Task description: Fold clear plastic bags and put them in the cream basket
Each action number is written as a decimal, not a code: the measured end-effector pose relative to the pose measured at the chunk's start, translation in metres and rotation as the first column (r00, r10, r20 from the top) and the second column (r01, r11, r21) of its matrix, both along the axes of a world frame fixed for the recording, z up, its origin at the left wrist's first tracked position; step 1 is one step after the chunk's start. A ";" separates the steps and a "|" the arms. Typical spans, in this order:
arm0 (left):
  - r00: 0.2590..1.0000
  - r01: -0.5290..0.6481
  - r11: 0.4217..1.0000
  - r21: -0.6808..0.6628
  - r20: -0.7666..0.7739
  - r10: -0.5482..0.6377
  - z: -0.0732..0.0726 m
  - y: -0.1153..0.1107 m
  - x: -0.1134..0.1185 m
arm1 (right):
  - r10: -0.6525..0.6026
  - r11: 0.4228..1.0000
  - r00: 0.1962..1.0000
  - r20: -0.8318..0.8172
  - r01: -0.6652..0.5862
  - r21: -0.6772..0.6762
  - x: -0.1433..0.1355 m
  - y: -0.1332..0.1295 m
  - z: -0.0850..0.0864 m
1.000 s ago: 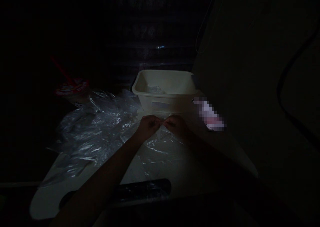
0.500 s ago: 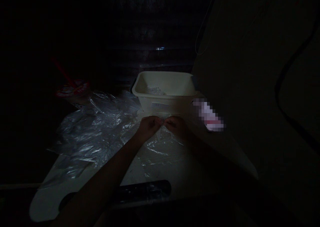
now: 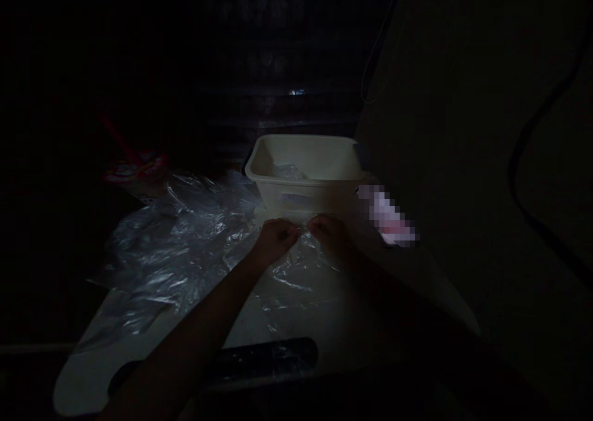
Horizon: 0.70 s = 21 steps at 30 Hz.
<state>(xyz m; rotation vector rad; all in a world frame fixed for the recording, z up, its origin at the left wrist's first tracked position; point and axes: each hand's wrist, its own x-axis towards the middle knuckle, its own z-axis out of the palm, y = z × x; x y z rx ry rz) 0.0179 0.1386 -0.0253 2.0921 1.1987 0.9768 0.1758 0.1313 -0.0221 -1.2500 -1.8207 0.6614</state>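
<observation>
In dim light, my left hand (image 3: 277,238) and my right hand (image 3: 328,232) are close together in front of a cream plastic tub (image 3: 301,189). The fingers of each are pinched on a thin clear plastic bag (image 3: 301,271), which spreads below them over the table. A small gap separates the fingertips. Some clear plastic (image 3: 288,171) lies inside the tub. To the left of my left hand is a large heap of crinkled clear plastic (image 3: 176,254).
A cup with a red patterned lid (image 3: 134,166) and red straw stands at the back left. A phone-like object (image 3: 389,217), blurred out, lies right of the tub. A dark slot or bar (image 3: 269,356) runs along the near edge of the pale table (image 3: 88,378).
My fingertips have moved slightly apart, with the plastic still between my hands. Everything else looks the same apart from a very small shift of the view.
</observation>
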 end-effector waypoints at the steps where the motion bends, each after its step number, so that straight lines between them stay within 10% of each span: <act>1: 1.000 -0.005 1.000 0.001 0.002 0.005 0.000 0.000 0.000 | 0.009 1.000 1.000 0.004 -0.009 0.000 0.000 0.000 0.000; 21: 0.962 -0.269 0.957 0.111 0.085 0.261 0.003 -0.012 -0.005 | -0.101 0.995 0.974 -0.205 0.095 -0.036 -0.010 -0.011 0.006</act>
